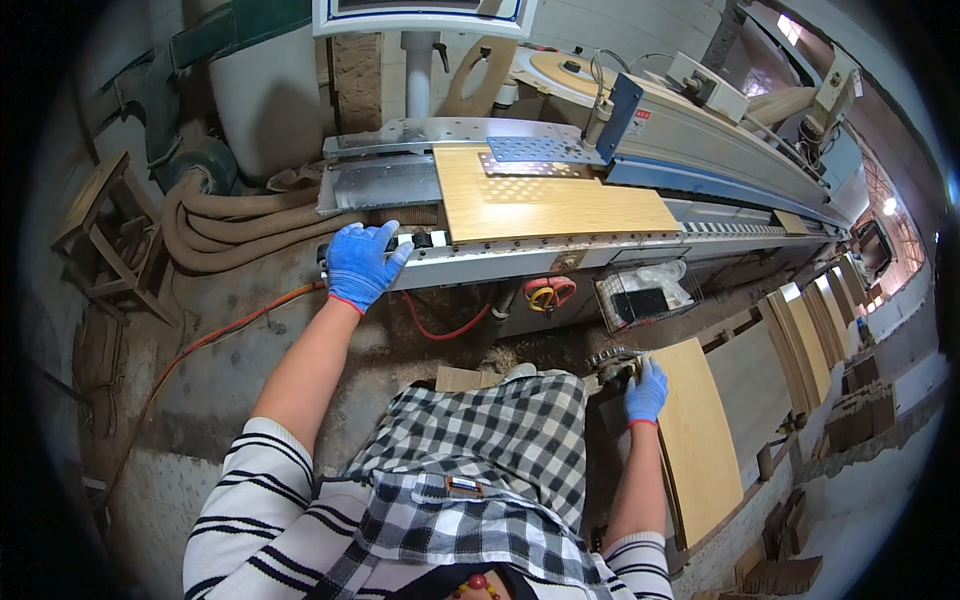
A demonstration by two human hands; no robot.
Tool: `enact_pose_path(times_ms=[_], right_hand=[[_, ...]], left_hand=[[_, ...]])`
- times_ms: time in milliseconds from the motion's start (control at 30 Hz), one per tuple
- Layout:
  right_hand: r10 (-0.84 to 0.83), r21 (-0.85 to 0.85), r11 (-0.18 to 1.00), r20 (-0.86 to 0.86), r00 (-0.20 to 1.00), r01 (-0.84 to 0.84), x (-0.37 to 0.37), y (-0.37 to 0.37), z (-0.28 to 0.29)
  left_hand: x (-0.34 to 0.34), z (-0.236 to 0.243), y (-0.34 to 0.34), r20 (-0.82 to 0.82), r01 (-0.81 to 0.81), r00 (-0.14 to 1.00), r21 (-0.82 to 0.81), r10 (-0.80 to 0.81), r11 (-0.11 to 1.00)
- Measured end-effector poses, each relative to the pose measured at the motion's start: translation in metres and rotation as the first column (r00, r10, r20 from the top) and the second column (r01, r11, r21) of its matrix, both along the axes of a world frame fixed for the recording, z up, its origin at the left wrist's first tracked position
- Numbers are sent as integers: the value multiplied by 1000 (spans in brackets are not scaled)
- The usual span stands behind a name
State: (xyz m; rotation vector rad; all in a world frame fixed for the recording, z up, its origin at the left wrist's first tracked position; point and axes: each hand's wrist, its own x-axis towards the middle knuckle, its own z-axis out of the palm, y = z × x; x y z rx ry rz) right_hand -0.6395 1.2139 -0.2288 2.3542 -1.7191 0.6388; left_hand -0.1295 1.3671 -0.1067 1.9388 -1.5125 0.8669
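My left hand [362, 262], in a blue glove, rests on the near left end of the machine's roller rail [440, 262], fingers spread and holding nothing. Just to its right a light wood panel [550, 212] lies flat on the machine bed, its far part under a perforated blue plate [545, 150]. My right hand [647, 392], also gloved in blue, is low on the right. Its fingers close on the left edge of another wood panel [705, 440], the top one of a pile. The thumb side is partly hidden.
Orange and yellow tape rolls [548, 293] hang below the rail beside a wire basket [648, 298]. Ribbed hoses [225, 225] and a wooden stool [115, 235] stand left. A red hose [225, 332] crosses the floor. More stacked panels [800, 345] line the right.
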Motion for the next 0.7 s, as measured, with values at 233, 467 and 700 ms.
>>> enact_pose_path(times_ms=[233, 467, 700], right_hand=[[107, 87, 993, -313, 944, -83, -23, -38, -18], [-11, 118, 992, -330, 944, 52, -12, -26, -5], [107, 236, 972, -458, 883, 5, -11, -43, 12]], left_hand=[[-3, 3, 0, -17, -14, 1000, -2, 14, 1000], [-1, 1, 0, 2, -12, 1000, -36, 12, 999], [-2, 2, -1, -42, -17, 999, 27, 18, 999]])
